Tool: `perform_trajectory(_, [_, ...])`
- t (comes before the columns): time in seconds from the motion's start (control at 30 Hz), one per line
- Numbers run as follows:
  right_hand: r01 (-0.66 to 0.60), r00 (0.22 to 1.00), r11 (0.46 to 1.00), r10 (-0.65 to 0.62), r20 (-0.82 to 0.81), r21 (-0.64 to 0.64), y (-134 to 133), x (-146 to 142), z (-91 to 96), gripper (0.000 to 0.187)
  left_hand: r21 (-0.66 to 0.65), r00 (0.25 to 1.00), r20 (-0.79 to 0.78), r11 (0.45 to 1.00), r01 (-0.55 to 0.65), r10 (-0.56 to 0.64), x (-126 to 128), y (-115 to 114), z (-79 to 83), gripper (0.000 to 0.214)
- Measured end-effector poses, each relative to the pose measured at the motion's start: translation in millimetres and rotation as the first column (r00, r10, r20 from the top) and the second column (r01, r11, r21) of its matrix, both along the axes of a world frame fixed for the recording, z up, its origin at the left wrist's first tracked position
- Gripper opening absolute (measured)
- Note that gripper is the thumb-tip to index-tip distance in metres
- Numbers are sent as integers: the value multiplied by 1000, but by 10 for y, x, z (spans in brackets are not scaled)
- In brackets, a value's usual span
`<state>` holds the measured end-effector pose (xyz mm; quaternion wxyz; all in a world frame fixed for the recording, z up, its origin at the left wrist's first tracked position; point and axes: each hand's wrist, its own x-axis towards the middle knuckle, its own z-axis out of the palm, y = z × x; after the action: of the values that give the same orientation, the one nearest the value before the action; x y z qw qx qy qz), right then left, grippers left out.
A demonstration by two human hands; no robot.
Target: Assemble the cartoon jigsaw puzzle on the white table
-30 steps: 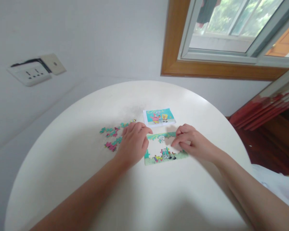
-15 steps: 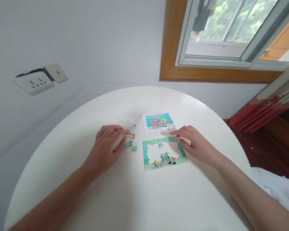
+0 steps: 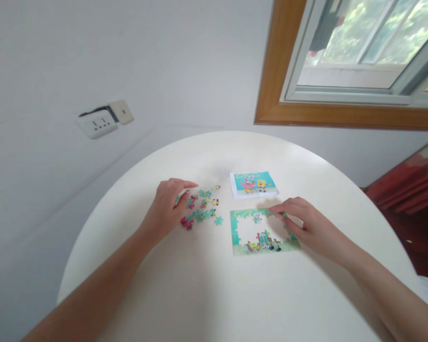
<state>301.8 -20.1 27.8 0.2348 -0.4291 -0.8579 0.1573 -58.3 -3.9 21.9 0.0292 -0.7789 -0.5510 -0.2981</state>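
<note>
My left hand is at the left side of a loose pile of jigsaw pieces, its thumb and forefinger apart and nothing visible between them. The pieces are teal, pink and yellow. To the right lies a partly filled jigsaw puzzle, its border joined and a white gap inside. Some figure parts fill the lower middle, and a face piece is near the top. My right hand hovers over the puzzle's upper right corner, thumb tip against the fingers. Whatever is in that pinch is too small to make out.
Behind the puzzle lies a picture card with cartoon figures on teal. Everything rests on a round white table against a wall. A wall socket is at left, a wood-framed window at right, and a red curtain beyond.
The view has swung left, so the table appears further right. My left hand has drawn back from over the pile, uncovering more pieces. My right hand stays at the puzzle's upper right.
</note>
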Motion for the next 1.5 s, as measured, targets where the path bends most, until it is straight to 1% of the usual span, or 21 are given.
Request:
perform_trajectory(0.13, [9, 1000, 1000, -9, -1, 6, 3, -20, -6, 31, 7, 1000, 2, 1000, -6, 6, -10, -7, 19, 30])
perform_trajectory(0.2, [12, 1000, 1000, -12, 0, 11, 9, -22, -14, 31, -16, 1000, -7, 1000, -19, 18, -37, -2, 34, 29])
perform_trajectory(0.3, [15, 1000, 1000, -15, -3, 22, 16, -17, -39, 30, -117, 998, -61, 993, -21, 14, -96, 5, 45, 27])
perform_trajectory(0.4, [26, 1000, 999, -26, -10, 19, 17, -10, -67, 29, -231, 990, -140, 973, -14, -19, -129, -13, 35, 26])
perform_trajectory(0.47, [29, 999, 1000, -29, -13, 10, 17, -10, -77, 29, -267, 984, -174, 964, -4, -45, -121, -44, 24, 25])
perform_trajectory(0.57, [27, 1000, 1000, -27, -10, 1, 18, -23, -76, 29, -290, 978, -199, 957, 4, -64, -86, -104, 25, 22])
perform_trajectory(0.73, [23, 1000, 1000, -23, 16, -18, 23, -33, -76, 28, -317, 973, -226, 948, -21, -54, -66, -182, 81, 18])
perform_trajectory(0.9, [17, 1000, 999, -17, -3, 31, 1, -60, -91, 28, -354, 974, -222, 934, -44, -38, -45, -208, 108, 14])
perform_trajectory(0.97, [-10, 1000, 998, 10, -3, 58, -12, -160, -39, 28, -354, 977, -212, 934, -45, -33, -24, -210, 103, 13])
perform_trajectory(1.03, [-86, 996, 994, 84, 32, 64, -6, -354, 56, 28, -349, 978, -205, 936, -40, -35, -7, -210, 95, 12])
perform_trajectory(1.1, [-192, 979, 978, 186, 87, 77, 38, -635, 165, 27, -346, 979, -200, 938, -35, -37, 1, -206, 88, 12])
perform_trajectory(1.17, [-256, 959, 963, 242, 146, 85, 128, -968, 242, 25, -345, 980, -198, 938, -38, -33, 3, -202, 81, 12])
perform_trajectory(1.23, [-280, 947, 956, 260, 188, 92, 246, -1289, 261, 24, -347, 980, -197, 937, -47, -24, 4, -199, 74, 13])
perform_trajectory(1.3, [-274, 935, 959, 249, 253, 71, 356, -1542, 232, 21, -354, 980, -196, 933, -60, -12, 5, -199, 66, 14])
perform_trajectory(1.4, [-262, 911, 964, 231, 342, 47, 454, -1735, 169, 19, -368, 980, -198, 927, -72, -2, 5, -201, 56, 14])
perform_trajectory(1.5, [-270, 888, 962, 233, 397, 38, 474, -1764, 160, 19, -368, 981, -192, 928, -66, -6, 6, -205, 58, 14])
